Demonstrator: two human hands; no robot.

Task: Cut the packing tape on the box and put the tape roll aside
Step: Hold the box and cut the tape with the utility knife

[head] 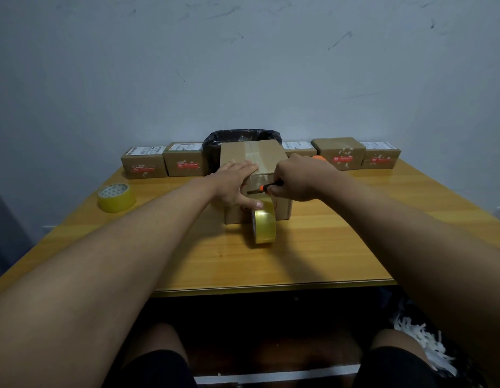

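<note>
Indoors: wooden table (299,247), scuffed wall (243,65); left hand (232,183) flat on box (268,155), right hand (296,180) clenched around knife (264,189).

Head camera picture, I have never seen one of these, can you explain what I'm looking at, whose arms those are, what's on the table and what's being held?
There is no machine here. The picture comes from a wide-angle camera worn on a person's head, looking forward and down, so the two long arms are the wearer's own, and their knees show at the bottom.

On the wooden table stands a cardboard box with tape along its top. The left hand lies flat on the box, steadying it. The right hand grips a small cutter with an orange and black handle, its blade pointing left at the box's near edge.

A tape roll stands on edge against the box's front. A second tape roll lies flat at the left. Smaller boxes line the back edge, beside a bin with a black bag.
</note>
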